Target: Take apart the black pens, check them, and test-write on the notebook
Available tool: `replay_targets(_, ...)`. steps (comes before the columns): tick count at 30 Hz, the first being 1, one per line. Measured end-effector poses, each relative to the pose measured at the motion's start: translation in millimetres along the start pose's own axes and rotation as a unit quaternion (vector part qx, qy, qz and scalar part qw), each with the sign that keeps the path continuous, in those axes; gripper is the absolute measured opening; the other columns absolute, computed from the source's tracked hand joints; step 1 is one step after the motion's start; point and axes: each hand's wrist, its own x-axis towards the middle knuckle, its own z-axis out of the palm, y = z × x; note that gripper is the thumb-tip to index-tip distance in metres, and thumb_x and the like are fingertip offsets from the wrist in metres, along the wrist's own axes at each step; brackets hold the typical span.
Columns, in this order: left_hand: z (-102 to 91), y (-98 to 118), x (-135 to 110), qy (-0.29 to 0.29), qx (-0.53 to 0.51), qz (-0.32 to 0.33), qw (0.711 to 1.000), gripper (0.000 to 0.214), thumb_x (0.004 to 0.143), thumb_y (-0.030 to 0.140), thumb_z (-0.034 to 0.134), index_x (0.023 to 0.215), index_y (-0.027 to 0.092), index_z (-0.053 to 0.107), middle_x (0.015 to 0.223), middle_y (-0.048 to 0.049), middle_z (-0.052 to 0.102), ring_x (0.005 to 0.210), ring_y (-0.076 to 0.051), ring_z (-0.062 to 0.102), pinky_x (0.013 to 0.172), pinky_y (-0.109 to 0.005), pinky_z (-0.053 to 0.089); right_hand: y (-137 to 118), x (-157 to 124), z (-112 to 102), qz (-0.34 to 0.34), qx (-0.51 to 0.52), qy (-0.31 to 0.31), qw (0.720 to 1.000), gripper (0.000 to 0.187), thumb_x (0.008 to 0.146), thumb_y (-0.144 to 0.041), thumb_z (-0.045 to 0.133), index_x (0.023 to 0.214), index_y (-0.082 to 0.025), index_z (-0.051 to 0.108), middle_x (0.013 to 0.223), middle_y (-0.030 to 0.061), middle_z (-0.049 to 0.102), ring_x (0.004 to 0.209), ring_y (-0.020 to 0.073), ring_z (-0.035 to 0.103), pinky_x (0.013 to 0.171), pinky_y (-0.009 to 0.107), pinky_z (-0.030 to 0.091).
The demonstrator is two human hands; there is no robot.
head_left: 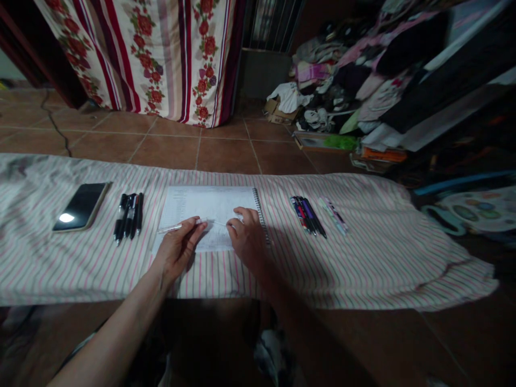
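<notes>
Between thumb and fingers, my left hand [177, 248] grips a clear pen barrel [169, 229] that points out to the left. My right hand [247, 236] is closed in a pinch on a thin pale pen refill [220, 223], which runs across to the barrel's right end. Whether the refill's tip is still inside the barrel is too small to tell. Both hands are over an open spiral notebook [209, 200] with writing on its page and its coil on the right.
A phone [80, 207] and several black pens [129, 215] lie left of the notebook. To its right are several dark pens [308, 216] and some pastel pens [334, 215]. A striped cloth [382, 258] covers the table. Beyond are a floral curtain [161, 59] and heaped clothes [346, 75].
</notes>
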Motion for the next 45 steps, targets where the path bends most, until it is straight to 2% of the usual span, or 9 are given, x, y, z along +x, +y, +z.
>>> replay_targets(10,2.5,-4.6,-0.6,0.001,0.031,-0.002,1.0,0.02,0.079,-0.004,0.05,0.066,0.006,0.062,0.071,-0.0084,0.066,0.071,-0.014,0.068,0.074,-0.023,0.058,2.4,-2.4,4.1,-0.008,-0.014,-0.009,1.0,0.008,0.08,-0.018,0.057,0.079,-0.018,0.066,0.112,0.0122,0.055,0.105,0.0269,0.044,0.086,0.043,0.045)
replay_targets(17,2.3,-4.7,-0.1,0.0,0.031,0.005,1.0,0.022,0.08,-0.003,0.049,0.065,0.005,0.062,0.073,-0.0093,0.066,0.073,-0.015,0.068,0.076,-0.025,0.058,1.1,-1.0,4.9,-0.003,0.016,0.012,1.0,0.018,0.082,-0.019,0.054,0.094,-0.017,0.067,0.109,0.0115,0.058,0.101,0.025,0.045,0.088,0.039,0.045)
replay_targets(20,0.1,-5.7,0.5,-0.012,0.039,0.009,0.999,0.022,0.08,-0.003,0.049,0.064,0.005,0.062,0.073,-0.0088,0.066,0.072,-0.015,0.068,0.077,-0.026,0.058,0.0,-0.4,4.5,-0.003,0.034,0.003,0.999,0.02,0.082,-0.019,0.055,0.099,-0.018,0.066,0.103,0.0098,0.061,0.098,0.024,0.048,0.087,0.038,0.045)
replay_targets(25,-3.9,-8.0,2.8,-0.045,0.06,0.0,0.997,0.019,0.079,-0.003,0.052,0.066,0.004,0.063,0.073,-0.0084,0.066,0.072,-0.015,0.067,0.076,-0.025,0.058,-2.9,-1.5,3.9,-0.023,0.04,-0.02,0.999,0.015,0.082,-0.02,0.056,0.091,-0.018,0.069,0.104,0.0092,0.061,0.099,0.0236,0.048,0.086,0.038,0.046)
replay_targets(32,-3.8,-7.4,3.7,-0.049,0.06,0.007,0.997,0.021,0.08,-0.002,0.049,0.067,0.003,0.064,0.075,-0.0086,0.066,0.073,-0.016,0.068,0.075,-0.023,0.058,-5.8,-1.6,5.7,-0.037,0.047,0.007,0.998,0.012,0.081,-0.02,0.058,0.086,-0.017,0.069,0.105,0.0092,0.061,0.1,0.0231,0.048,0.088,0.036,0.045)
replay_targets(39,-2.5,-4.7,0.2,-0.037,0.057,-0.007,0.998,0.022,0.082,-0.001,0.048,0.068,0.004,0.064,0.073,-0.0083,0.067,0.071,-0.015,0.068,0.072,-0.023,0.058,-7.2,1.1,5.2,-0.057,0.078,0.039,0.995,0.025,0.085,-0.029,0.056,0.104,-0.015,0.063,0.095,0.0075,0.066,0.091,0.0217,0.053,0.083,0.035,0.046)
replay_targets(45,-2.1,-6.9,-4.5,-0.053,0.073,-0.033,0.995,0.023,0.084,0.002,0.047,0.069,0.005,0.064,0.067,-0.0073,0.067,0.064,-0.011,0.067,0.066,-0.018,0.057,-8.8,3.0,3.8,-0.098,0.112,0.02,0.989,0.022,0.088,-0.029,0.052,0.101,-0.015,0.064,0.092,0.0057,0.069,0.085,0.0197,0.057,0.08,0.034,0.045)
